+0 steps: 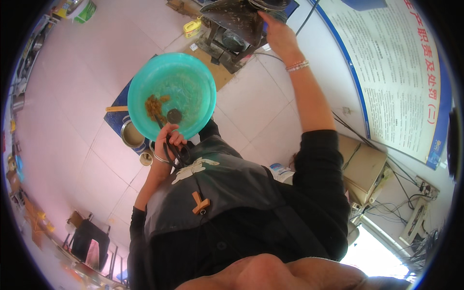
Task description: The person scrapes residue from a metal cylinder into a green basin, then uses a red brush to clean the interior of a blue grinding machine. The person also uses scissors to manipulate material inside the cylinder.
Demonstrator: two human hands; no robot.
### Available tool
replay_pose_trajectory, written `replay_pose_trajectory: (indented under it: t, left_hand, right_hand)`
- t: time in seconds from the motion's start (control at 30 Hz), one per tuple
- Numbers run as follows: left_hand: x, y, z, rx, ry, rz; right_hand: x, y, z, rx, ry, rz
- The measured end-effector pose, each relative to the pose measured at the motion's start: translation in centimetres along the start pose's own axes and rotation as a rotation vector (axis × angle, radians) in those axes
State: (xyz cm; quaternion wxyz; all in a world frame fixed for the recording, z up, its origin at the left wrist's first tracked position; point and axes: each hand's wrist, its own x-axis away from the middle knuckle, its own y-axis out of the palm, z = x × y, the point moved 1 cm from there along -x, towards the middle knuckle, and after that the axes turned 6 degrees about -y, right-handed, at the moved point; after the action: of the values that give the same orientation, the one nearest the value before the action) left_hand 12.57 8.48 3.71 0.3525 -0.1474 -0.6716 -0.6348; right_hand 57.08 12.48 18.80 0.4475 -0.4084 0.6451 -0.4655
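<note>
My left hand (168, 143) grips black-handled scissors (173, 152) at the near edge of a turquoise plastic basin (208, 81). The scissor blades point into the basin, by a clump of brown, soft-looking material (153, 107). Beside it in the basin is a small dark round piece (174, 116). Whether my left hand also bears on the basin's rim, I cannot tell. My right hand (281, 38) reaches far forward, its index finger extended to a grimy dark metal machine (235, 18) with a sloping chute. The fingertip appears to touch it; the other fingers are partly hidden.
On a blue surface (117, 121) left of the basin stand a metal pot (133, 134) and a small cup (146, 158). A yellow jug (192, 27) is on the tiled floor. A printed wall board (395, 79), a beige box (362, 170) and loose cables line the right.
</note>
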Motion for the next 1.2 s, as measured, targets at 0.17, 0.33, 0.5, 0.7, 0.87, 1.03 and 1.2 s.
replay_pose_trajectory:
  t: [0.17, 0.33, 0.5, 0.7, 0.87, 1.03, 1.2]
  left_hand:
    - [0.3, -0.8, -0.4, 0.014, 0.015, 0.053]
    - [-0.1, -2.0, -1.1, 0.083, -0.003, 0.010]
    - [0.8, -3.0, -1.3, 0.094, 0.054, 0.026]
    - [0.1, -1.3, -1.1, 0.048, 0.028, 0.040]
    - [-0.1, 1.3, 0.5, 0.084, 0.120, -0.221]
    - [-0.3, 13.4, 1.6, 0.037, 0.284, -0.376]
    - [-2.3, 22.2, 3.2, 0.002, 0.132, -0.514]
  right_hand:
    - [-3.1, -1.7, 0.9, 0.308, -0.206, -0.264]
    - [-5.1, -0.6, 1.5, 0.408, -0.264, -0.535]
    - [-3.4, -3.6, -3.3, 0.517, -0.246, -0.654]
    - [-5.1, -1.5, -0.8, 0.642, -0.253, -0.519]
    - [-2.1, -5.7, -5.5, 0.279, -0.164, -0.378]
    - [11.6, -5.2, -14.9, -0.630, -0.502, -0.081]
    - [13.5, -9.9, -19.9, -0.205, -0.653, 0.010]
